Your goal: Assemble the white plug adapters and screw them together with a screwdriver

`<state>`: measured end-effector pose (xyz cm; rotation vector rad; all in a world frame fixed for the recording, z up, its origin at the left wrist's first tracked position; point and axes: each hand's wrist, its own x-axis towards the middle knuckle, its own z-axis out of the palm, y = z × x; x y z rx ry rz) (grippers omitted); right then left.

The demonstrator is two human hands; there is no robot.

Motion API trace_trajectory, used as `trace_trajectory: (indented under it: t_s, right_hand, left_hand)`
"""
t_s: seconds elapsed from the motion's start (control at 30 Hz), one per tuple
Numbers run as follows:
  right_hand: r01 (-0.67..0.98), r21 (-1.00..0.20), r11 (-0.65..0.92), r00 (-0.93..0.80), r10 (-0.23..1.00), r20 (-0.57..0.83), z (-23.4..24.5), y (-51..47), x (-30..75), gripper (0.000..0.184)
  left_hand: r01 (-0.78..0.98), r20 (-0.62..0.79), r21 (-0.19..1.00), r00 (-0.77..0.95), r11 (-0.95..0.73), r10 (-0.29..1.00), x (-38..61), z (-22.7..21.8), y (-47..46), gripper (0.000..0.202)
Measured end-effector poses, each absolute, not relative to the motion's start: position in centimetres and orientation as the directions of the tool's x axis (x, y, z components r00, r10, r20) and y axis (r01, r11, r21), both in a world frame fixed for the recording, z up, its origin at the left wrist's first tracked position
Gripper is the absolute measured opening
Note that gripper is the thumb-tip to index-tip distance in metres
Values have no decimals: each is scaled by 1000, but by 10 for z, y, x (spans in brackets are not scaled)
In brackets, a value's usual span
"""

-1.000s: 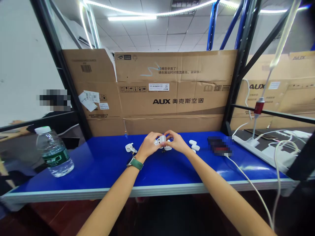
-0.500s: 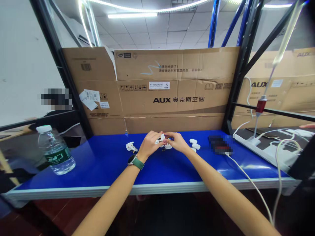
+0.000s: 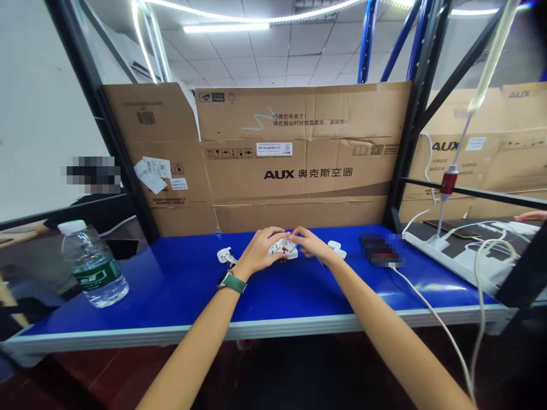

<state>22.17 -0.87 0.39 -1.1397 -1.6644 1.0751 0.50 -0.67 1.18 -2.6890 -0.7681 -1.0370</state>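
Observation:
My left hand (image 3: 259, 251) and my right hand (image 3: 311, 245) meet over a white plug adapter (image 3: 283, 249) that rests on the blue bench top (image 3: 179, 287). The fingers of both hands curl around it and pinch it from either side, its pin face turned up. A green-strapped watch (image 3: 232, 281) sits on my left wrist. Another white plug (image 3: 224, 256) lies just left of my left hand. Small white parts (image 3: 337, 248) lie behind my right hand, partly hidden by it.
A water bottle (image 3: 92, 266) stands at the bench's left end. A blurred dark object (image 3: 382, 251) with a white cable (image 3: 431, 313) lies to the right. A power strip (image 3: 453, 259) and cables fill the neighbouring bench. Cardboard boxes (image 3: 299, 154) wall off the back. Another person's fingertips (image 3: 531, 216) show far right.
Both hands have lowered the white adapter from just above the bench down onto it. The adapter has been turned so its pin face points up.

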Motion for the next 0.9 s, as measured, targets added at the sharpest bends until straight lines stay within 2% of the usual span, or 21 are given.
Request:
trace_trajectory:
  t_s: [0.1,0.2,0.3,0.37,0.43,0.53,0.67,0.9]
  right_hand:
    - [241,-958,157,-335,940,70,8,-16,225,30]
    - [307,-928,212,-391,917,80,7,-15,226,32]
    - [454,-805,383,-361,905,228,3,-8,227,34]
    - [586,-631,508,-346,862,372,-1,-4,226,24]
    - [692,-440,572,-400,811,426,-5,-2,223,17]
    - [744,-268,612,-515,781,353,-10,-5,217,21]
    - [781,-174,600,-541,789,291,-13,-9,209,21]
    - [785,-112,610,-554,771,313,-15,-9,203,16]
  left_hand:
    - [457,632,151,637,-877,441,3,11,-3,40]
    - [426,597,307,611,-851,521,1,11,-3,35]
    - [410,487,436,642,-801,593,-3,14,-6,37]
    - [407,366,490,706,-771,606,-6,16,-8,37]
    - [415,230,527,771,-742,594,-8,16,-8,37]
    - [427,100,566,814,-705,572,-9,12,-7,38]
    - [419,87,584,819,-695,567,-7,7,-3,41]
    - [404,124,585,812,-703,570,-8,2,2,53]
